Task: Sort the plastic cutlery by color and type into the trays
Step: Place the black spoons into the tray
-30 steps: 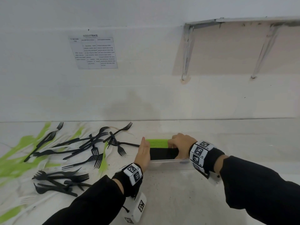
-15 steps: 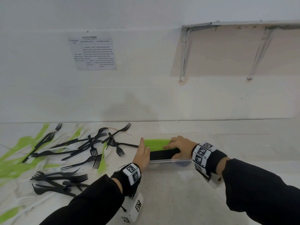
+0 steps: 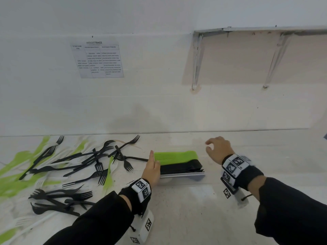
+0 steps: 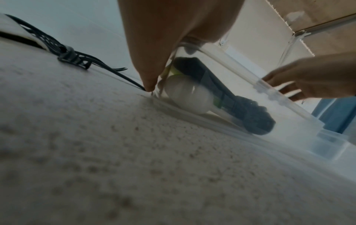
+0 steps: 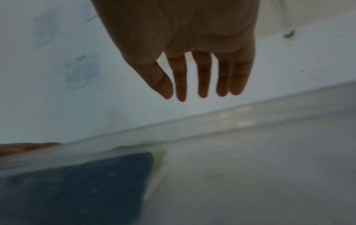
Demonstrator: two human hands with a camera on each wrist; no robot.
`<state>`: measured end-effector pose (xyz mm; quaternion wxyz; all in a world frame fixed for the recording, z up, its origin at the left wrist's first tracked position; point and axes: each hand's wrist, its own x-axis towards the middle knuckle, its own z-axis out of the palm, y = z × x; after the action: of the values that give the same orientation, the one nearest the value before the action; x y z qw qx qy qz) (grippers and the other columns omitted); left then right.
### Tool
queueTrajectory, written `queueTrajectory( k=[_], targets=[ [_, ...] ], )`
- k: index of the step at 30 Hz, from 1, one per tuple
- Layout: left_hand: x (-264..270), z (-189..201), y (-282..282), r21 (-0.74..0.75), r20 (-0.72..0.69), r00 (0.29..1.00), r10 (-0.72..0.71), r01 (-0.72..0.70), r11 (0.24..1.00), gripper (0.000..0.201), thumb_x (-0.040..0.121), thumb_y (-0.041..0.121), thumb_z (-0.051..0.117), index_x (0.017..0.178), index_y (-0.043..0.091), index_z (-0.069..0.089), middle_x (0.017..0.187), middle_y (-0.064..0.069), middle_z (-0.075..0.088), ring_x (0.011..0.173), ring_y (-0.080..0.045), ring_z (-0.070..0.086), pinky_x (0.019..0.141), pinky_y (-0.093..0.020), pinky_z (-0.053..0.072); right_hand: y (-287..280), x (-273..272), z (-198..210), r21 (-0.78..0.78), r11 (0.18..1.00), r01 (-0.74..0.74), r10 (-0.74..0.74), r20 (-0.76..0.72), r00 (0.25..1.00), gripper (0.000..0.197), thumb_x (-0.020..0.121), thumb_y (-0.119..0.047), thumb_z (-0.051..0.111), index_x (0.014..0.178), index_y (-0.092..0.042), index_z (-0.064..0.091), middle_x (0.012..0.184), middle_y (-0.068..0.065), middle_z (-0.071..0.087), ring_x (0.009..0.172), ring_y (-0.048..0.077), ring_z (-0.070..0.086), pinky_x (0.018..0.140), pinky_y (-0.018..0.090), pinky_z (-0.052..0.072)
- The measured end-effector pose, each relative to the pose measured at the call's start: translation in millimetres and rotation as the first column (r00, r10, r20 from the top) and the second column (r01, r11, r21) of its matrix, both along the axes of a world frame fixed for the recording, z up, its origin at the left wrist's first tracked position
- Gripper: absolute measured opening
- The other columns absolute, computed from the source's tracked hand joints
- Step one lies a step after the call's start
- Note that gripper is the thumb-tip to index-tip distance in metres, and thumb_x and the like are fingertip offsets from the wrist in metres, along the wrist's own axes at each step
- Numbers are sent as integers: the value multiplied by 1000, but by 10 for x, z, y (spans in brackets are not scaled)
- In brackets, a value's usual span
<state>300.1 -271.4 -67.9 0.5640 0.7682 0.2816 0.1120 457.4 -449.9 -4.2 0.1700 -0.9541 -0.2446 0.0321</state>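
We press our left hand [image 3: 151,171], fingers straight and together, flat against the left end of the clear tray [image 3: 184,174], which sits on the counter [image 3: 185,209] near its back edge. Inside the tray lie a stack of green cutlery [image 3: 175,156] toward the wall and a stack of black cutlery [image 3: 182,167] beside it. Our right hand [image 3: 218,149] hovers off the tray's right end, fingers spread loose, holding nothing. Loose black forks [image 3: 85,160] and green pieces [image 3: 16,160] lie scattered toward the counter's left edge.
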Motion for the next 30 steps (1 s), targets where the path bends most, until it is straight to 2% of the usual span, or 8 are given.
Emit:
queueTrajectory(
  k=[3, 5, 7, 10, 16, 22, 26, 30],
  targets=[
    [7, 10, -3, 18, -8, 1000, 17, -17, 1000, 54, 102, 18, 25, 151, 23, 2, 152, -1, 28, 123, -19, 45, 96, -19, 31, -230, 48, -40, -170, 963, 210, -226, -86, 970, 47, 92, -28, 46, 136, -14, 37, 140, 13, 33, 126, 35, 36, 100, 41, 38],
    [3, 11, -17, 14, -7, 999, 42, -42, 999, 54, 102, 19, 26, 151, 22, 5, 137, 3, 45, 108, -14, 53, 91, -20, 37, -341, 89, -122, -170, 947, 271, -300, -174, 938, 53, 92, -26, 48, 138, -7, 30, 138, 17, 34, 124, 36, 41, 97, 38, 40],
    [8, -24, -19, 1, -9, 995, 98, -98, 995, 51, 102, 18, 27, 151, 20, 11, 148, -3, 35, 129, -23, 43, 106, -26, 30, -415, 111, -194, -137, 942, 307, -334, -289, 897, 54, 93, -19, 48, 139, 0, 26, 138, 21, 38, 122, 35, 45, 91, 32, 42],
    [37, -85, -25, -24, -20, 986, 167, -168, 986, 48, 101, 19, 27, 149, 22, 20, 149, -9, 37, 125, -36, 46, 109, -39, 34, -460, 73, -266, -136, 936, 323, -351, -359, 865, 50, 96, -11, 42, 141, 1, 24, 140, 22, 38, 126, 34, 43, 94, 30, 41],
    [32, -5, -67, 38, -38, 983, 177, -176, 984, 48, 102, 14, 26, 149, 16, 19, 153, -7, 29, 135, -25, 36, 108, -25, 27, -435, 43, -270, -55, 930, 364, -356, -381, 853, 45, 96, -4, 38, 141, -1, 29, 141, 23, 38, 128, 35, 42, 98, 31, 39],
    [76, 9, -27, 30, -57, 981, 184, -183, 983, 47, 102, 19, 26, 149, 19, 21, 147, -12, 39, 128, -31, 44, 105, -30, 32, -422, 41, -301, 1, 912, 410, -376, -394, 839, 44, 96, -4, 38, 140, -1, 32, 140, 22, 40, 126, 35, 44, 96, 32, 40],
    [88, -10, -23, -4, -70, 982, 175, -175, 984, 48, 101, 20, 28, 148, 22, 23, 137, -22, 48, 121, -41, 48, 105, -45, 38, -436, 20, -325, 49, 902, 428, -376, -398, 837, 43, 96, -3, 37, 139, -3, 34, 138, 23, 41, 123, 35, 46, 92, 32, 41],
    [49, 38, -46, 53, -78, 981, 176, -173, 984, 47, 102, 20, 27, 149, 16, 21, 150, -10, 34, 135, -29, 37, 111, -30, 25, -434, 8, -335, 69, 897, 437, -379, -390, 839, 42, 95, -3, 38, 138, -4, 36, 136, 24, 42, 120, 36, 48, 90, 32, 43]
  ],
)
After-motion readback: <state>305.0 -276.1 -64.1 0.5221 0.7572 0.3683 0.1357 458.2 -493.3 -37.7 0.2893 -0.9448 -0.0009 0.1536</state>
